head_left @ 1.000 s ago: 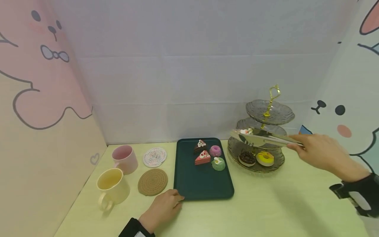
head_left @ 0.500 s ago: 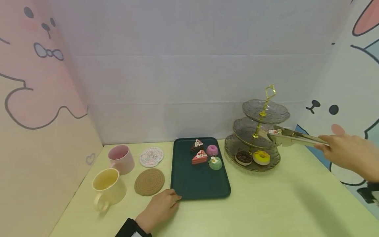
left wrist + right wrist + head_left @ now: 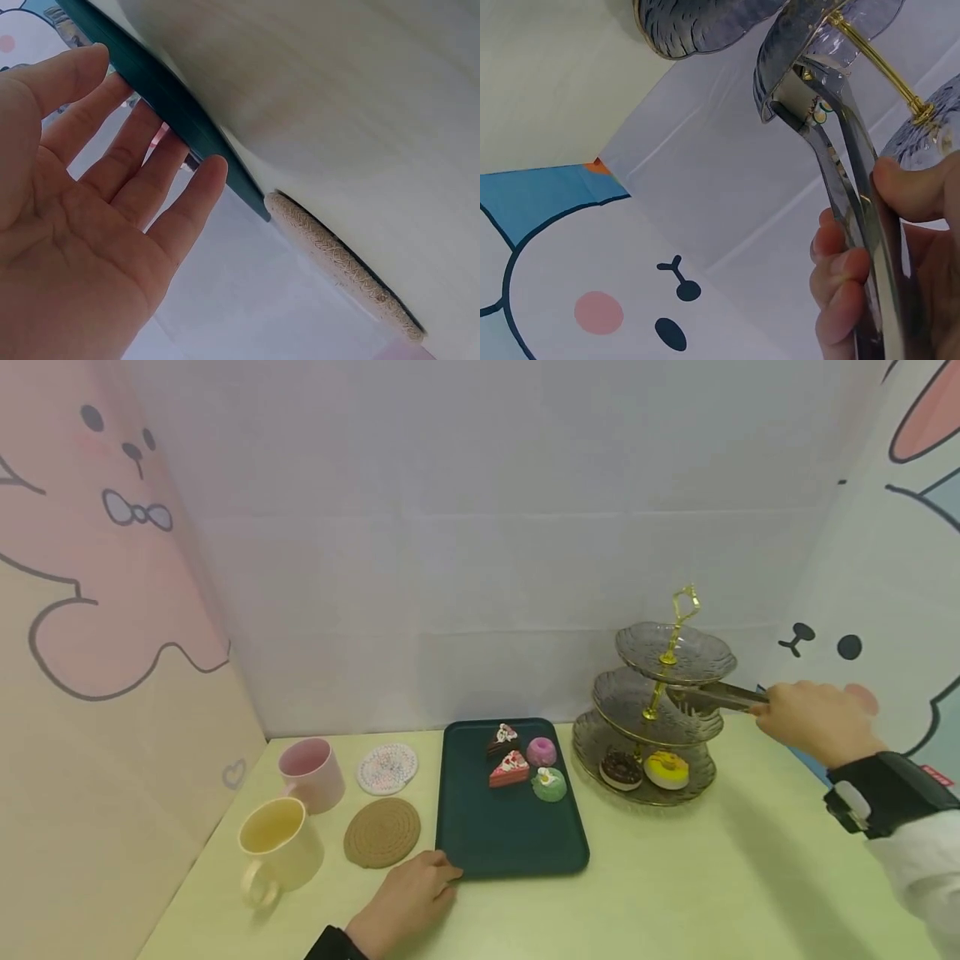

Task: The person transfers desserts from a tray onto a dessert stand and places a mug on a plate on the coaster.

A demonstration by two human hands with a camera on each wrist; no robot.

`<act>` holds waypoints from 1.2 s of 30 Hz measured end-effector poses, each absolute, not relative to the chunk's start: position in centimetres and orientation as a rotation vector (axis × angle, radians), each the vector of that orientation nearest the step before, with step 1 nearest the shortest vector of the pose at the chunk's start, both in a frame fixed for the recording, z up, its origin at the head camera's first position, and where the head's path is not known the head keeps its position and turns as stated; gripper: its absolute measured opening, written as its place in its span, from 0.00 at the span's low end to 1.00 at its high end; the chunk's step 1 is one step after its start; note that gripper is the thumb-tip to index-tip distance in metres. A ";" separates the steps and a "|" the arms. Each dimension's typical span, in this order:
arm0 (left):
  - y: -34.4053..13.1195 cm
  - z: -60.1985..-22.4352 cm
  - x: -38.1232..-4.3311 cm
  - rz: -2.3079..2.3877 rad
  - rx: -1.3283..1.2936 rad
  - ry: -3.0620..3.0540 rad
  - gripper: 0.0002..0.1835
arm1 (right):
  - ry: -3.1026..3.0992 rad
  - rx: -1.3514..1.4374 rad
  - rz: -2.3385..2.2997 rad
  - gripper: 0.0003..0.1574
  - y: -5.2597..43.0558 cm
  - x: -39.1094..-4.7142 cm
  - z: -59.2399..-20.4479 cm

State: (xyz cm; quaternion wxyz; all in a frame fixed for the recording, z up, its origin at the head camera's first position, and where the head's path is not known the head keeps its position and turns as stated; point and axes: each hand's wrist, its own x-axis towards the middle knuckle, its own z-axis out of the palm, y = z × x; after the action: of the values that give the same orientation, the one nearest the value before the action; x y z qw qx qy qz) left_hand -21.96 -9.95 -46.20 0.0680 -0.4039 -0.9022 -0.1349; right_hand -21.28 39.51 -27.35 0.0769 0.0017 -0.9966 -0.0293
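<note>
Right grip (image 3: pixel 817 722): clamped on silver metal tongs (image 3: pixel 733 697), presumably for reach | left grip (image 3: pixel 412 892): fingers apart, adjacent green rectangular tray (image 3: pixel 510 847) likely steadied

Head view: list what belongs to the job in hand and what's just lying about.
Likely part of the job: tongs, right hand, stand, donuts, tray, cakes, left hand.

Apparently just lying about: pink mug, yellow mug, rope coaster, speckled coaster.

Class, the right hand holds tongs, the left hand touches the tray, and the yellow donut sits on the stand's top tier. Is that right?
The tier is wrong: the yellow donut sits on the bottom tier, as the head view shows. The right hand does hold tongs, and the left hand does touch the tray.
</note>
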 end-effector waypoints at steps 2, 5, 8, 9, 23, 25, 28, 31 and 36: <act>-10.0 -46.3 -22.0 -0.408 -1.218 -2.720 0.10 | -3.034 -0.008 -0.049 0.23 39.3 -21.8 -27.5; -10.0 -46.3 -22.0 -0.412 -1.214 -2.717 0.10 | -3.063 -0.027 -0.025 0.22 39.2 -22.2 -27.7; -10.0 -46.2 -22.0 -0.411 -1.211 -2.699 0.10 | -3.070 -0.047 -0.020 0.22 39.1 -22.3 -27.6; -10.0 -46.2 -22.0 -0.411 -1.211 -2.695 0.10 | -3.074 -0.052 -0.019 0.23 39.0 -22.3 -27.5; -10.0 -46.1 -21.8 -0.416 -1.214 -2.729 0.11 | -3.159 -0.076 0.040 0.24 39.1 -21.1 -26.8; -10.0 -46.1 -21.7 -0.415 -1.215 -2.731 0.11 | -3.146 -0.053 0.014 0.26 39.3 -20.7 -26.7; -10.0 -46.1 -21.7 -0.413 -1.214 -2.739 0.11 | -3.127 -0.057 -0.019 0.30 39.4 -19.8 -26.4; -10.0 -46.1 -21.7 -0.410 -1.215 -2.717 0.11 | -3.103 -0.060 -0.131 0.25 38.9 -18.2 -26.4; -10.0 -46.1 -21.8 -0.394 -1.210 -2.674 0.10 | -2.933 -0.034 -0.221 0.19 37.9 -15.2 -26.7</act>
State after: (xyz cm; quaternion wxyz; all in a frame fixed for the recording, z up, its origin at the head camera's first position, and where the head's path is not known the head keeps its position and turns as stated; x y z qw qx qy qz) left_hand -21.84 -9.98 -46.07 0.0900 -0.4069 -0.8993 -0.1324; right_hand -15.17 37.90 -26.66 0.1000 -0.0115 -0.9921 -0.0748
